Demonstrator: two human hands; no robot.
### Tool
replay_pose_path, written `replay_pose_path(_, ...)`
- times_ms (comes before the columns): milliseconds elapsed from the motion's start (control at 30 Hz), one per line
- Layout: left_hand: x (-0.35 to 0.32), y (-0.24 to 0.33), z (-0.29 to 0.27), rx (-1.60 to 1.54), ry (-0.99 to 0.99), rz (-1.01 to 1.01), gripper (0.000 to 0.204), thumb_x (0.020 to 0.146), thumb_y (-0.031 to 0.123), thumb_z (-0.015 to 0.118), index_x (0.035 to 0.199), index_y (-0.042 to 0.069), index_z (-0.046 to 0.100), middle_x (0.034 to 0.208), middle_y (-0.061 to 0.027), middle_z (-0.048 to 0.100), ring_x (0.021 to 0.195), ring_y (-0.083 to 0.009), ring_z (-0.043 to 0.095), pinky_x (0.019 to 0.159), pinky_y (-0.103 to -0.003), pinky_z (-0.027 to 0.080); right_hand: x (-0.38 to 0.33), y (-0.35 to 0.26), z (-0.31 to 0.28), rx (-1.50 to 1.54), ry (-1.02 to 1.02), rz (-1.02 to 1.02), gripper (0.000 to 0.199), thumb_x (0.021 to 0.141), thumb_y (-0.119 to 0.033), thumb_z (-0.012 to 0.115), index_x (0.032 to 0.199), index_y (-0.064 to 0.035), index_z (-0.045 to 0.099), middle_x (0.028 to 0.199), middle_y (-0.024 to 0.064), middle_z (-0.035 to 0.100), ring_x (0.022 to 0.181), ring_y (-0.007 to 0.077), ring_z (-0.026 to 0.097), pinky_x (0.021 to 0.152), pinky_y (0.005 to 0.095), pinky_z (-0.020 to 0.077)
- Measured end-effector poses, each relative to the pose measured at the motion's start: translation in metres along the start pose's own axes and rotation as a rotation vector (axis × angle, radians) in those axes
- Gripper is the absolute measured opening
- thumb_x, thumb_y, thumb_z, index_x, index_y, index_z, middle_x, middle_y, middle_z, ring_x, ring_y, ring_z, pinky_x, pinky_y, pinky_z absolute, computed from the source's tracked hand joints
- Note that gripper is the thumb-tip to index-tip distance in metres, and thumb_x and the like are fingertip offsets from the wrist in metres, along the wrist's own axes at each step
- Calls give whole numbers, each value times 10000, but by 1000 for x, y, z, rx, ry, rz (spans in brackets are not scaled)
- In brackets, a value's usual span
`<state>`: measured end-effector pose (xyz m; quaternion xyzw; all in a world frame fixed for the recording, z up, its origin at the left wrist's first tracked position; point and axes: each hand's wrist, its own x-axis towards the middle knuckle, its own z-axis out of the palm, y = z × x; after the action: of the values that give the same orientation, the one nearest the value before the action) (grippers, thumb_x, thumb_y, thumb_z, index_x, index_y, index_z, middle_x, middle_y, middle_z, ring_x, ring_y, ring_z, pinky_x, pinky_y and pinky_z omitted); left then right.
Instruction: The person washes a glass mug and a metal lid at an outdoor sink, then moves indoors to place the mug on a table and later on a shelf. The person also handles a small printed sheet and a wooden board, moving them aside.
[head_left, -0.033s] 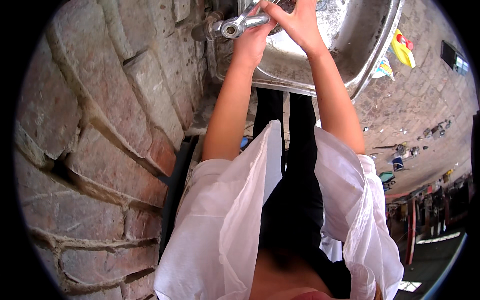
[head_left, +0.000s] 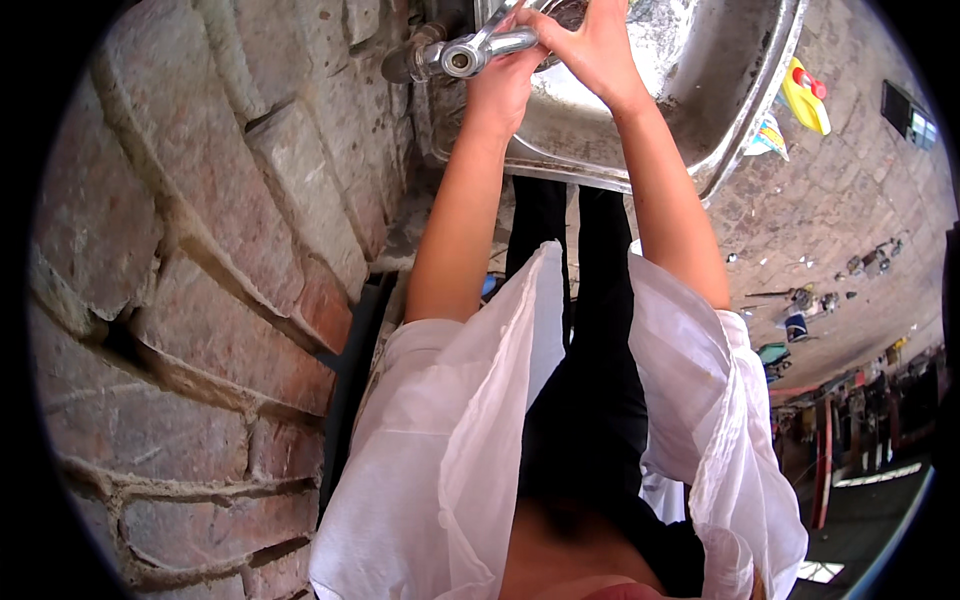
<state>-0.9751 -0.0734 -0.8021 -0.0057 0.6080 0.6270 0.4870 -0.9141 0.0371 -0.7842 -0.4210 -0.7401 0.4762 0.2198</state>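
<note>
Hands: both up at the metal sink (head_left: 720, 90), close together right under the tap (head_left: 480, 50).
Left hand (head_left: 500, 85): sits just below the tap's spout, fingers curled up against it; looks like it's touching the metal, but how tight the hold is, can't tell from this angle.
Right hand (head_left: 590, 45): just beside the left one, over the basin, fingers bent and pointing toward the tap; whether it has hold of anything is hidden, so not guessing.
Tap: shiny metal, sticks out sideways from the stone wall (head_left: 200, 250) at the top of the view, open end of the spout facing the camera. No water that I can make out.
Sink: dull steel basin, mounted against the wall, rim running down toward the paved ground (head_left: 820, 220).
Clothes: loose white shirt (head_left: 450, 450) hangs open, sleeves pushed back to the upper arms, dark trousers underneath.
Other stuff: a yellow toy-looking thing (head_left: 805, 95) lies on the ground well apart from the sink, small bits of litter farther off.
Risk, my guess: wet fingers could slip off the smooth tap, and a sudden gush would splash the shirt front, since it hangs just below the basin edge.
</note>
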Motion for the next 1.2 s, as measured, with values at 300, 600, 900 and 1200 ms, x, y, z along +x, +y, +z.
replay_pose_path(300,-15,-1,-4,-121,-52,12,445,816,-24,558,1249,9,465,1109,-23,557,945,-98,538,841,-244,422,-6,8,-3,520,-97,380,400,682,-143,625,1048,-48,494,912,129,487,826,235,482,758,317,401)
replay_pose_path(600,-8,12,-6,451,-74,-217,119,789,-9,626,895,37,598,812,30,598,736,-51,537,677,-213,437,0,-5,-12,66,-158,-45,357,597,-150,599,915,-40,481,845,148,447,812,293,439,741,374,365)
replay_pose_path(900,-7,6,7,442,1,126,415,795,4,587,1202,72,547,898,-4,609,759,-68,523,665,-225,432,-3,15,0,145,-219,-161,461,653,-170,642,1071,-40,497,1236,216,428,1139,367,405,993,419,283)
replay_pose_path(1200,-10,-2,-3,346,17,145,398,769,-8,629,1159,29,560,880,6,602,735,-53,528,642,-223,437,3,16,7,750,-132,435,420,748,-47,477,1167,-44,499,1159,90,525,855,106,493,764,229,395)
